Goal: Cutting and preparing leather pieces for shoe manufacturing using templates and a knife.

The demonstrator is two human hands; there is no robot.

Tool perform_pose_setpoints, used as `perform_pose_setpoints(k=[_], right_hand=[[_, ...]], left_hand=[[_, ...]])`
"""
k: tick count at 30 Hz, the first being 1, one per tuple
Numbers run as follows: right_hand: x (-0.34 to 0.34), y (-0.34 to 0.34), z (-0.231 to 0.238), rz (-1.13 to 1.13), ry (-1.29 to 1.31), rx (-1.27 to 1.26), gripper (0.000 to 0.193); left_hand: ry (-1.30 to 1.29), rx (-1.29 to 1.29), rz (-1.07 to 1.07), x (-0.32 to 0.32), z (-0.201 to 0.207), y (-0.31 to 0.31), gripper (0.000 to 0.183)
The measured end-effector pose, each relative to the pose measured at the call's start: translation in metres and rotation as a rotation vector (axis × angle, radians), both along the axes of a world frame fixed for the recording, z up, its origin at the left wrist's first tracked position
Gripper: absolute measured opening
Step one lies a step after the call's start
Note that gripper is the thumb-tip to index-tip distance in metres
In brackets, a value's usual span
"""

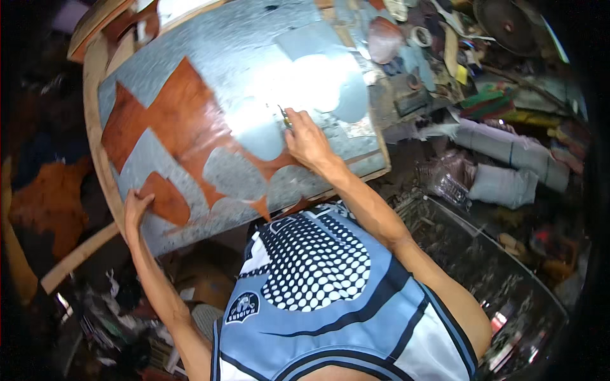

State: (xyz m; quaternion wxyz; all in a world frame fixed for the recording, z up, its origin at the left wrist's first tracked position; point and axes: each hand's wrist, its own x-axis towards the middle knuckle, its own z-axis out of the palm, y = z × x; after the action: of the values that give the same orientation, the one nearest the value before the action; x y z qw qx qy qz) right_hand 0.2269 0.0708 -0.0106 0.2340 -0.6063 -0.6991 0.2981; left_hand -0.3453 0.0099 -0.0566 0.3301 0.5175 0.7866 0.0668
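Note:
A sheet of reddish-brown leather (181,105) with several rounded and angular cut-outs lies on a grey work board (133,70). My left hand (135,208) grips the left edge of a separate rounded leather piece (166,198) between thumb and fingers, at the board's near left. My right hand (308,140) is closed around a slim, dark pointed tool (284,116), perhaps a knife; its tip points away from me. Just left of that hand, a smooth grey-blue template (257,133) lies partly over the leather. Glare hides the board's surface beyond the tool.
A larger grey-blue sheet (311,41) lies at the board's far right. Past that edge, leather scraps (384,39) and tools are piled up. Wrapped rolls (508,149) lie to the right. At far left hangs more brown leather (51,203), near a wooden bar (79,257).

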Motion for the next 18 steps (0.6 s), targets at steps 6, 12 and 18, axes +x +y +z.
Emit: perform_pose_setpoints(k=[6, 12, 18], right_hand=[[0.053, 0.027, -0.017, -0.046, -0.308, 0.093, 0.044], [0.062, 0.034, 0.012, -0.094, -0.216, 0.18, 0.026], [0.207, 0.06, -0.001, -0.442, -0.383, 0.28, 0.015]], left_hand=[[-0.322, 0.104, 0.093, 0.069, 0.008, 0.024, 0.046], [-0.564, 0.279, 0.371, 0.085, 0.056, 0.019, 0.046], [-0.513, 0.294, 0.125, 0.184, 0.116, 0.081, 0.044]])
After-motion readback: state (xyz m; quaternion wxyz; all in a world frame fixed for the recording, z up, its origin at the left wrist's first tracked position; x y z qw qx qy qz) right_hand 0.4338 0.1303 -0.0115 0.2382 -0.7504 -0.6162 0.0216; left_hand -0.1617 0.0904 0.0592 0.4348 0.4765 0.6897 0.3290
